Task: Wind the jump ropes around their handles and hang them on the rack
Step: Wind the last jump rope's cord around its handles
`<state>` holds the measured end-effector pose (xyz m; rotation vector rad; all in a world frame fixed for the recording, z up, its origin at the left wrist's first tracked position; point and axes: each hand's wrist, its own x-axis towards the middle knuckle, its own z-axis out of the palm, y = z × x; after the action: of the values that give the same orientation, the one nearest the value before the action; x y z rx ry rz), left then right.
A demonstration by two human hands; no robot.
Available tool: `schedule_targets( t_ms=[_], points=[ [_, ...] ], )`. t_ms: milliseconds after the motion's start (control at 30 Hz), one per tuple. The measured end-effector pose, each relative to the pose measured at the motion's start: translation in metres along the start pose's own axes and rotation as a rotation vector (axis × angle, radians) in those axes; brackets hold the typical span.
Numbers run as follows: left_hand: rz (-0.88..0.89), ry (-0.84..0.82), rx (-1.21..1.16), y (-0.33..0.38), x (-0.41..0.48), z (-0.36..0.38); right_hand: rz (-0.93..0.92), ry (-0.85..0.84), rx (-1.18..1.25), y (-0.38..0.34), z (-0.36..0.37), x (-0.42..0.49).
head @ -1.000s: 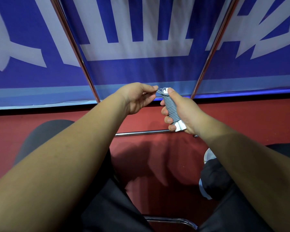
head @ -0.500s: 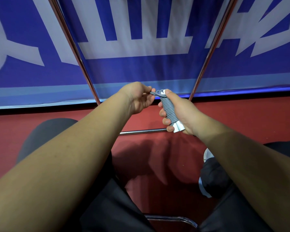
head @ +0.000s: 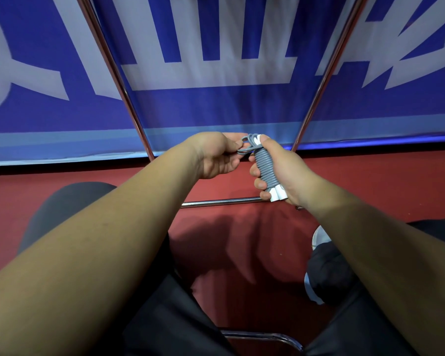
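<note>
A jump rope (head: 265,165) is wound in tight grey coils around its two white handles, whose ends (head: 276,196) stick out below. My right hand (head: 280,170) grips this bundle upright, thumb on its top. My left hand (head: 216,155) pinches the last loose grey loop (head: 246,147) at the bundle's upper end. The rack (head: 129,104) is a chrome tube frame: two slanted legs and a low crossbar (head: 216,202) on the floor just behind my hands. Its top is out of view.
A blue and white banner (head: 216,104) hangs behind the rack. The floor (head: 383,181) is red. My dark-trousered knees (head: 70,201) and a shoe (head: 319,237) are below, and a chrome chair bar (head: 262,336) runs at the bottom.
My left hand has pulled the loose end of the rope into a small loop at the top of the bundle and closed its fingers on it. The right hand has barely moved.
</note>
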<state>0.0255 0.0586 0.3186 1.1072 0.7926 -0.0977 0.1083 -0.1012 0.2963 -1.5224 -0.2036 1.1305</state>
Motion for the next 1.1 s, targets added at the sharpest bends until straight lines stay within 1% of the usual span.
schedule_targets(
  t_ms=[100,200,367,467,600,733,833,933,1100],
  points=[
    [0.024,-0.031,-0.009,0.001,-0.002,0.0,-0.017,-0.018,-0.016,0.0,-0.002,0.0],
    [0.034,-0.021,-0.03,0.001,-0.002,-0.002,-0.036,-0.043,-0.068,0.001,-0.004,0.0],
    [0.061,-0.04,0.068,-0.003,-0.003,-0.004,-0.071,-0.056,-0.174,0.003,-0.006,0.003],
    [0.093,0.012,0.108,-0.005,-0.001,-0.006,-0.063,-0.053,-0.2,0.001,-0.007,0.004],
    [0.155,0.094,0.048,-0.011,0.0,-0.005,-0.053,-0.07,-0.236,0.0,-0.011,0.003],
    [0.21,0.106,0.075,-0.015,0.0,0.001,-0.064,-0.073,-0.267,0.006,-0.015,0.005],
    [0.24,0.114,0.041,-0.012,-0.002,0.005,-0.069,-0.046,-0.258,0.008,-0.015,0.007],
    [0.297,0.114,0.17,-0.011,-0.004,0.008,-0.057,-0.017,-0.258,0.008,-0.014,0.007],
    [0.36,0.204,0.267,-0.013,-0.002,0.01,-0.037,-0.001,-0.294,0.006,-0.01,0.004]
  ],
)
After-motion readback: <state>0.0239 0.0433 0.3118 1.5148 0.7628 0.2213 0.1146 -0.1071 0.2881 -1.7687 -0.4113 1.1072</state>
